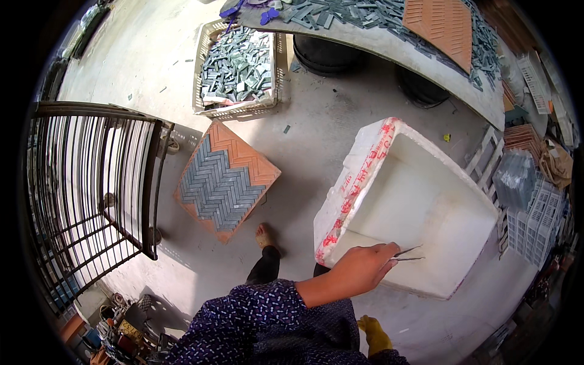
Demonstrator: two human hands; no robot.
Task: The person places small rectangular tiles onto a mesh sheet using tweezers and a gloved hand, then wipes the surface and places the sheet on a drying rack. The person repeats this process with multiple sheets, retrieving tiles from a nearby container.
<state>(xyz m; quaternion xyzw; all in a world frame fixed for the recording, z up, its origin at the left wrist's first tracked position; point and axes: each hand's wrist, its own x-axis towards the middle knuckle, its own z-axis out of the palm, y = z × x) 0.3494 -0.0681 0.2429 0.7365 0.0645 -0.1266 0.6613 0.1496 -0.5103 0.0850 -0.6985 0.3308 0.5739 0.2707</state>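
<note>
Two grips: left hand (364, 266) clasps tweezers (409, 259) over the foam box (337, 204), gloved right hand (375, 336), hold unclear. Left of the box, the tile panel (219, 182) seems mid-laying; next likely calls for steady, aligned placing.

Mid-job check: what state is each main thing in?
Left hand: closed on the tweezers
Tweezers: tips apart
Right hand: yellow-gloved, finger pose unclear
Orange tray: partly filled
Grey strips in it: laid in herringbone
Second orange tray: unfilled where visible
Foam box: open, no lid on
Plastic crate: open, heaped with tile pieces
</note>
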